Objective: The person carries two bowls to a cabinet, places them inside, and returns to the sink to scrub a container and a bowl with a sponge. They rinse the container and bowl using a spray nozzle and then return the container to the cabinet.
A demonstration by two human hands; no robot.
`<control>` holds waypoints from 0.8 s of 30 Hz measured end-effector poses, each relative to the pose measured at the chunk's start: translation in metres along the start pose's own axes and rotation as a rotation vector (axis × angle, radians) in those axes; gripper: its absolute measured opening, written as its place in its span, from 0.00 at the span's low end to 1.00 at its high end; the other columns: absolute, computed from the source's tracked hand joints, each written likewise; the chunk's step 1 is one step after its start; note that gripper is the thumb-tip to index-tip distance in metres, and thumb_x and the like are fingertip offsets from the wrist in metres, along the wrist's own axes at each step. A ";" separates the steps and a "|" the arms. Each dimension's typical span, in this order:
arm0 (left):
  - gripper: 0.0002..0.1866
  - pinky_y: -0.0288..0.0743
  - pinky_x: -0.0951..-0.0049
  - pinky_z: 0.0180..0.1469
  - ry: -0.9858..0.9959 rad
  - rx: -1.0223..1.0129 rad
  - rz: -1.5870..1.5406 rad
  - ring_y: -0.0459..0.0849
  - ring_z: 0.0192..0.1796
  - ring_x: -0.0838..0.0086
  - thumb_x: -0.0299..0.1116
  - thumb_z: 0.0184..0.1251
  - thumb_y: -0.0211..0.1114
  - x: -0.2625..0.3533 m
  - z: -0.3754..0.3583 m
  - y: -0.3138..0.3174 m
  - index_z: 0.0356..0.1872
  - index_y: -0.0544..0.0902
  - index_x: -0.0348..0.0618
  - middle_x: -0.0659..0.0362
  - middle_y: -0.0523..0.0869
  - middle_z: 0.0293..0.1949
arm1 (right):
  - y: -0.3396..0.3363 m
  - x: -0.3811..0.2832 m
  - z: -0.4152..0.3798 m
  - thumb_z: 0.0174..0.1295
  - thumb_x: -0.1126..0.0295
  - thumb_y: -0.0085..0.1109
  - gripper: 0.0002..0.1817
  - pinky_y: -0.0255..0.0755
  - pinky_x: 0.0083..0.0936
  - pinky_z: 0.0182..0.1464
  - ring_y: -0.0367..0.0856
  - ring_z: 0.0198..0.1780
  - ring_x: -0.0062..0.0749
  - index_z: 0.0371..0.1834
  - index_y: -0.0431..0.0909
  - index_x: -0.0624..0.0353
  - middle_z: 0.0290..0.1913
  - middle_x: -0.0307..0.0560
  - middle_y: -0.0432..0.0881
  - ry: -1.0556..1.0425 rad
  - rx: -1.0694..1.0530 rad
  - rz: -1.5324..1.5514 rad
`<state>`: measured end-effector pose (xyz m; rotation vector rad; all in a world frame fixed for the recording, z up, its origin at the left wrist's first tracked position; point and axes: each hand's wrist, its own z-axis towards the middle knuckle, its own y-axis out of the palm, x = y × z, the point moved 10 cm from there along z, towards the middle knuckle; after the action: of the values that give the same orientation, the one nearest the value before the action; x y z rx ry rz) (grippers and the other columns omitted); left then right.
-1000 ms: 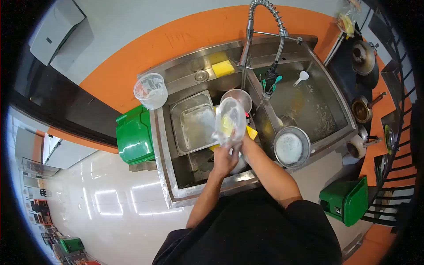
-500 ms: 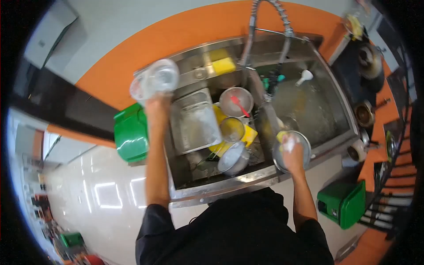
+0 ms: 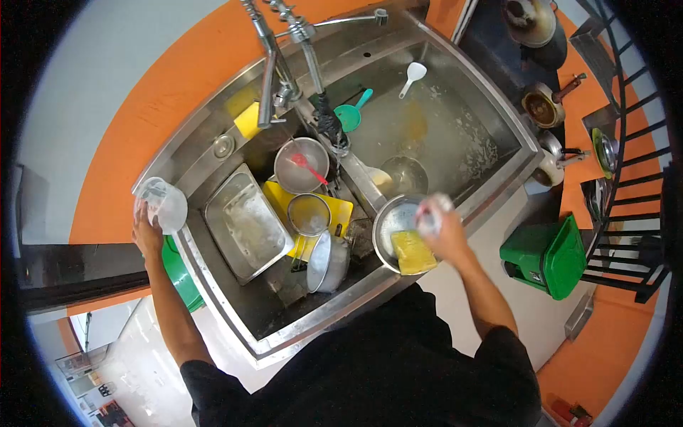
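My left hand (image 3: 147,235) has its fingers on a clear plastic container (image 3: 165,205) at the sink's far left corner; the thumb side is partly hidden. My right hand (image 3: 448,235) is closed around a small whitish wad (image 3: 430,215), too blurred to name, above the right rim of a metal bowl (image 3: 385,228). White suds lie in this bowl, and a yellow sponge (image 3: 413,252) rests against its near side. The bowl sits on the sink's front edge, by the divider between the two basins.
The left basin holds a steel tray (image 3: 252,228), a pot with a red spatula (image 3: 307,168), a strainer (image 3: 309,213) and a tilted metal pot (image 3: 329,263). A white scoop (image 3: 413,75) and green ladle (image 3: 348,116) lie in the water-filled right basin. A spring faucet (image 3: 313,64) rises between.
My view has turned and moved right. My left hand and the plastic container have come down to the sink's corner. My right hand has lifted from inside the bowl to its right rim.
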<state>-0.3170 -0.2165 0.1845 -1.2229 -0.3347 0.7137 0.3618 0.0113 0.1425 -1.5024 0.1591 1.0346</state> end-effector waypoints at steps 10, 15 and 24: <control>0.15 0.74 0.58 0.61 -0.231 0.132 -0.461 0.81 0.59 0.53 0.29 0.72 0.62 0.143 -0.193 -0.019 0.56 0.80 0.34 0.46 0.83 0.55 | 0.110 0.246 0.218 0.56 0.52 0.70 0.42 0.74 0.49 0.60 0.66 0.68 0.69 0.71 0.63 0.57 0.73 0.72 0.57 0.483 -0.091 -0.329; 0.09 0.77 0.68 0.59 -0.479 -0.025 -0.724 0.82 0.55 0.66 0.20 0.70 0.59 0.191 -0.284 0.025 0.49 0.81 0.33 0.52 0.81 0.52 | 0.167 0.295 0.260 0.56 0.50 0.69 0.40 0.74 0.46 0.60 0.74 0.65 0.61 0.67 0.70 0.63 0.66 0.73 0.69 0.644 -0.080 -0.339; 0.10 0.79 0.72 0.50 -0.650 -0.349 -0.879 0.85 0.47 0.71 0.21 0.69 0.61 0.225 -0.343 0.075 0.50 0.82 0.33 0.55 0.83 0.47 | 0.220 0.422 0.228 0.70 0.58 0.48 0.29 0.76 0.52 0.59 0.81 0.59 0.50 0.70 0.63 0.60 0.67 0.63 0.69 0.877 -0.249 0.290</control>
<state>0.0294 -0.3078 -0.0293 -0.9849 -1.4791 0.2526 0.3572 0.3442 -0.2669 -2.1284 0.9112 0.5554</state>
